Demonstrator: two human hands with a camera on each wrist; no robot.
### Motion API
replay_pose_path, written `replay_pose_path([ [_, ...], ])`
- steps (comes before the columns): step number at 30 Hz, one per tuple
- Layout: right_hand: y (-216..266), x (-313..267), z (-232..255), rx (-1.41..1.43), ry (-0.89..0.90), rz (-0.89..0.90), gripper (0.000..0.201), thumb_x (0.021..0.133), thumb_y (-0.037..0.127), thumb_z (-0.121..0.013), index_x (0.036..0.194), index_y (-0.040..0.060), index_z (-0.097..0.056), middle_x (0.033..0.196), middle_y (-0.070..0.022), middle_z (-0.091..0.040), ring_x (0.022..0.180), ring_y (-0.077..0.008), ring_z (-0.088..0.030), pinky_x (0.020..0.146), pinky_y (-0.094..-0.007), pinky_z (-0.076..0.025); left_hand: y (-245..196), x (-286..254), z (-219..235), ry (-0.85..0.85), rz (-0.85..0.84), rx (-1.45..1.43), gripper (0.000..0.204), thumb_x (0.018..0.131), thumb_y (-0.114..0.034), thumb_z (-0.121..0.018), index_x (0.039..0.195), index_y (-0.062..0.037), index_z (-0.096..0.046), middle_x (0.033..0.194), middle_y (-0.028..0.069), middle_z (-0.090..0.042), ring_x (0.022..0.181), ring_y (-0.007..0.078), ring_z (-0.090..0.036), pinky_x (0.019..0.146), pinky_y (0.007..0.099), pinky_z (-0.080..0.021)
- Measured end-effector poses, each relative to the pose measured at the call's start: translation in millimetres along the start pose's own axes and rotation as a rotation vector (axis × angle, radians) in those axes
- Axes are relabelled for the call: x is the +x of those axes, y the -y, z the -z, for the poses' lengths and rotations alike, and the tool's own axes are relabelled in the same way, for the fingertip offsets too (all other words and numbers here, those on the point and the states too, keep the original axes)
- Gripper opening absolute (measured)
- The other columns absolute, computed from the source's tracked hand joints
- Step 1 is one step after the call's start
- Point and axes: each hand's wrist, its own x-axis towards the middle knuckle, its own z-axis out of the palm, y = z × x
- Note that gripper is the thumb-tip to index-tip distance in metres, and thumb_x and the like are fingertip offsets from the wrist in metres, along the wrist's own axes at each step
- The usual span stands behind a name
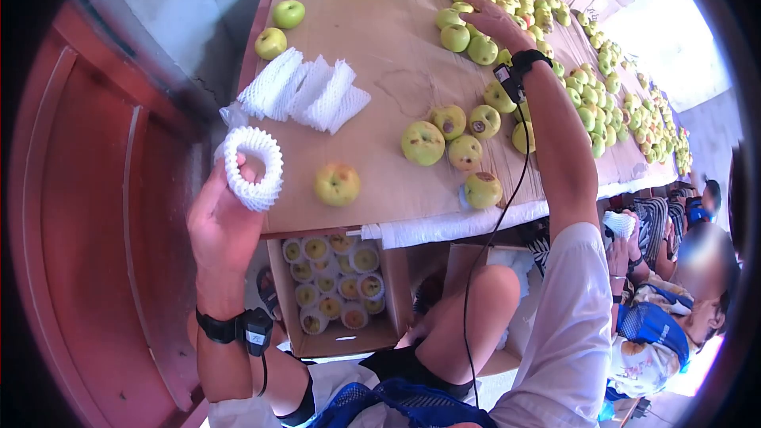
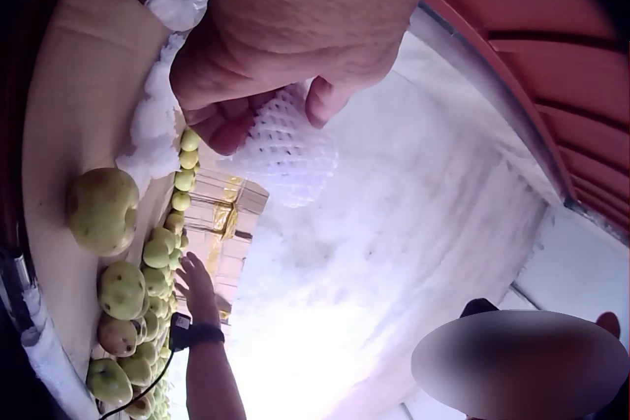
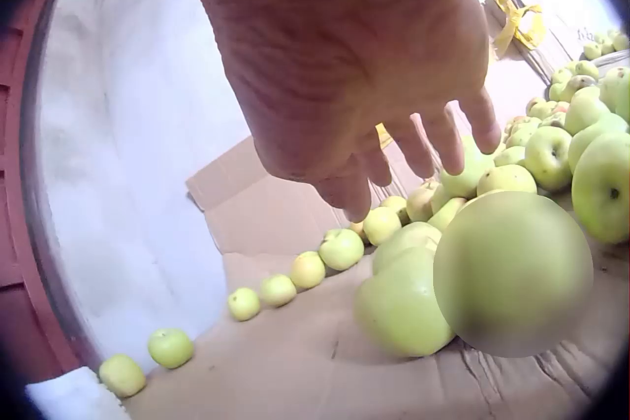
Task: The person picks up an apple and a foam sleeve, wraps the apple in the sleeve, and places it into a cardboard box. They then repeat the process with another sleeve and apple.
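Head view: the left hand [image 1: 218, 218] grips a white foam net sleeve [image 1: 254, 166] by its rim, held up at the near edge of the cardboard-covered table [image 1: 380, 55]. The right hand [image 1: 495, 22] reaches far out with fingers spread and slack, holding nothing, over a cluster of green apples [image 1: 468, 41] — hovering, not yet touching. Risk, as I judge it: a careless grab into that crowded pile could nudge neighbours rolling, and the lone apple [image 1: 483, 189] at the table's near edge could drop toward the packed box [image 1: 333, 285].
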Motion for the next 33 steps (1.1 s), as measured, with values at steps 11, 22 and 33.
replay_pose_path([
  [11, 4, 10, -16, -0.061, 0.100, -0.095, 0.080, 0.082, 0.066, -0.065, 0.146, 0.0208, -0.053, 0.141, -0.0133, -0.059, 0.135, -0.0304, -0.052, 0.112, -0.0434, -0.039, -3, -7, -5, -0.079, 0.031, 0.095, 0.019, 0.100, -0.022, -0.054, 0.112, -0.0067, -0.055, 0.093, 0.0019, -0.054, 0.094, 0.0168, -0.054, 0.091, 0.0319, -0.042],
  [22, 10, 1, -26, 0.099, 0.191, -0.060, 0.074, 0.081, 0.056, -0.070, 0.144, 0.0200, -0.052, 0.135, -0.0188, -0.062, 0.127, -0.0336, -0.058, 0.108, -0.0425, -0.044, -3, -8, -8, -0.071, 0.017, 0.051, 0.024, 0.103, -0.021, -0.051, 0.116, -0.0028, -0.057, 0.094, 0.0042, -0.057, 0.090, 0.0150, -0.054, 0.086, 0.0320, -0.044],
  [33, 37, -72, -15, 0.211, 0.367, 0.170, 0.057, 0.088, 0.038, -0.070, 0.140, 0.0204, -0.053, 0.130, -0.0211, -0.061, 0.122, -0.0286, -0.059, 0.105, -0.0389, -0.045, -1, -13, -10, -0.009, 0.009, 0.037, 0.024, 0.105, -0.021, -0.048, 0.119, -0.0022, -0.055, 0.098, 0.0054, -0.058, 0.093, 0.0167, -0.056, 0.088, 0.0332, -0.045],
])
